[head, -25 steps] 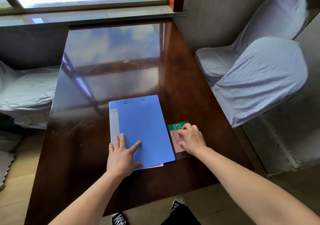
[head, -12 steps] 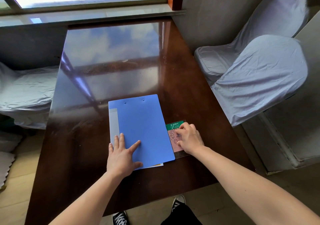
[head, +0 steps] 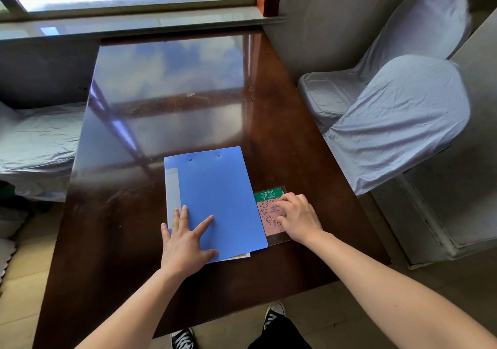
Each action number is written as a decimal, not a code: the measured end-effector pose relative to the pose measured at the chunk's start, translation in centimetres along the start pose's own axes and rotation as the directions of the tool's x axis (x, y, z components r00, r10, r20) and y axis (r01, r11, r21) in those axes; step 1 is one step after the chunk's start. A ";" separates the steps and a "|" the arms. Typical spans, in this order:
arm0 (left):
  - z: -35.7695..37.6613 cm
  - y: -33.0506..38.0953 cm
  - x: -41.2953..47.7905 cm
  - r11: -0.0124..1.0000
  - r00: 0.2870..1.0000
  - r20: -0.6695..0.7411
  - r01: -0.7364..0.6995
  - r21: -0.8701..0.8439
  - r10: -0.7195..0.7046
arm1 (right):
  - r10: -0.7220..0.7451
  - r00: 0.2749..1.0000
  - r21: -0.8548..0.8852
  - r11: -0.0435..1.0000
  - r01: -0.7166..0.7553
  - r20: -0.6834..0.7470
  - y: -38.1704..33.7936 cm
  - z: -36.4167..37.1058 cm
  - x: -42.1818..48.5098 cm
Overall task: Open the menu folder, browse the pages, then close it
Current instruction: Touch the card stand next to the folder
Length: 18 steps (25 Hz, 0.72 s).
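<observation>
A blue menu folder [head: 215, 198] lies closed and flat on the dark glossy table [head: 172, 106], near its front edge. A sliver of yellow and white page sticks out at its bottom edge. My left hand [head: 185, 241] rests flat on the folder's lower left corner, fingers spread. My right hand [head: 297, 218] lies just right of the folder, fingers curled down onto a clear-sleeved card [head: 269, 211] with a green header and a pink QR code. The card touches the folder's right edge.
Two chairs under grey covers [head: 398, 123] stand close to the table's right side, and another covered chair [head: 35, 144] stands at the left. A window sill [head: 134, 23] runs along the far end. My shoes [head: 273, 315] show below the front edge.
My right hand has slid the card a little to the left, up against the folder's right edge. The left hand and the folder have stayed put.
</observation>
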<state>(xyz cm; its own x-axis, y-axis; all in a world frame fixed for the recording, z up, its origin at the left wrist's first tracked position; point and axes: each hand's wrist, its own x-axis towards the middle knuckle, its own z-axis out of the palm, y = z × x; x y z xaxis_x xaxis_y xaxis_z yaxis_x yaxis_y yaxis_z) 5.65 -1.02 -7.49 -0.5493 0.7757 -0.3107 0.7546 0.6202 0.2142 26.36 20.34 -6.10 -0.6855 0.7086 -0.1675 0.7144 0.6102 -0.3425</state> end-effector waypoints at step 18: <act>0.0 -0.4 -0.6 0.999 0.999 -0.034 0.012 -0.048 -0.014 | -0.008 0.997 -0.073 0.997 0.014 0.080 0.2 0.2 -0.6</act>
<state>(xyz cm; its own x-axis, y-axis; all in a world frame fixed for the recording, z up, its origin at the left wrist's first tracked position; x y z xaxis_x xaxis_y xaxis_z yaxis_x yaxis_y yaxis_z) 5.71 -1.70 -7.34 -0.5717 0.7704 -0.2822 0.7296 0.6347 0.2546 26.91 19.95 -6.30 -0.7002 0.6732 -0.2379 0.7132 0.6442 -0.2762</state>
